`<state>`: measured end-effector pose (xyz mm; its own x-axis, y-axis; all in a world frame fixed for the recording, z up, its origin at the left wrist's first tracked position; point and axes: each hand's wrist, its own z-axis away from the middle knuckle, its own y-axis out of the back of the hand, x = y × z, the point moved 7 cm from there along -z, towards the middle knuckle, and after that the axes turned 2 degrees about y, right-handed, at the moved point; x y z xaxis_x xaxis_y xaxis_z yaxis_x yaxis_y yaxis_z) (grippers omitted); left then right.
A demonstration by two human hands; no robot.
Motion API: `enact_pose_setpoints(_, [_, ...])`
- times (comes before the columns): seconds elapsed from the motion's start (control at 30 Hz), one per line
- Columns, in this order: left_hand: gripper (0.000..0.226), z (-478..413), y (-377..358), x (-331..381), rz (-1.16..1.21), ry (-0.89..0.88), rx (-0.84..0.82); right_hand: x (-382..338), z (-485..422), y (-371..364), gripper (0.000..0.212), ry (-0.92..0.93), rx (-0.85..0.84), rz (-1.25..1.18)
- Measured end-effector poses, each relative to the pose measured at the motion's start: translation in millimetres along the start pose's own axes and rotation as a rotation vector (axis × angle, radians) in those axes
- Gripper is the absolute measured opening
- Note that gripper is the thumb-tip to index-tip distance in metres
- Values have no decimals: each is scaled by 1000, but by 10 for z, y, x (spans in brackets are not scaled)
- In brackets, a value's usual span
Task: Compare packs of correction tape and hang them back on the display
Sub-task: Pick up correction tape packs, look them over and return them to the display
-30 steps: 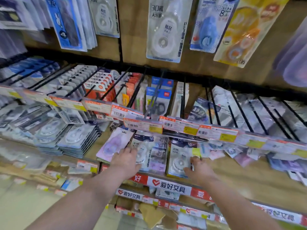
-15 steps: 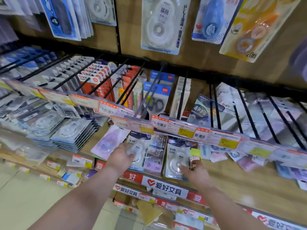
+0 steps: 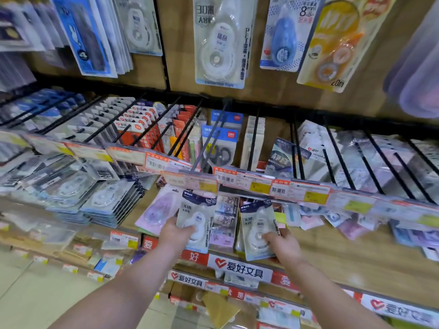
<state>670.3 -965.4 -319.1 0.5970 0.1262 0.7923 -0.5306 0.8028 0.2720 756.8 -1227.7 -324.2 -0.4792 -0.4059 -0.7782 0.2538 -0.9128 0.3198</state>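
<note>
Head view, looking down past two bare forearms. Left hand [image 3: 177,236] curled round the lower left side of a pack of correction tape [image 3: 196,217], part of the hand lapping over the clear blister, gripping it near upright with the dark header card on top. Right hand [image 3: 283,248] likewise closed on a second pack [image 3: 257,227] of the same design, thumb pressed on the blister near the round wheel, other fingers hidden behind the card. Both packs held side by side, near each other but apart, just below the row of price labels [image 3: 251,186] and in front of the lower shelf. Forearms reaching up and forward, left from the lower left, right from the lower right, wrists roughly level. Just left of the left-hand pack, a purple pack [image 3: 158,213] lying tilted on the display; between the two held packs, more small packs [image 3: 225,219], too blurred to read. Below the hands, a red and white shelf strip [image 3: 240,267] with a heart logo. Above the labels, black hooks [image 3: 221,129] loaded with stationery, a scissors pack [image 3: 222,148] among them. Higher up against the wooden back panel [image 3: 183,43], a large white tape pack [image 3: 221,43], a blue one [image 3: 282,36] and an orange one [image 3: 337,43]. Off to the left, stacks of flat packs [image 3: 107,200].
</note>
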Motion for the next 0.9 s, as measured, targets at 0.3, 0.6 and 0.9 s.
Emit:
enact_pose_setpoints(0.3, [20,485,189,-55,75,-95,-190,103,619,-224,37,39,39,-125])
enact_pose_setpoints(0.6, [24,847,620,-44,101,-195,-314,75,1458,-455,54,130,96,-222])
enact_pose_setpoints(0.9, [29,1095,947,43,217,-255,-421,-216,2017,-605,22,267,106,-377])
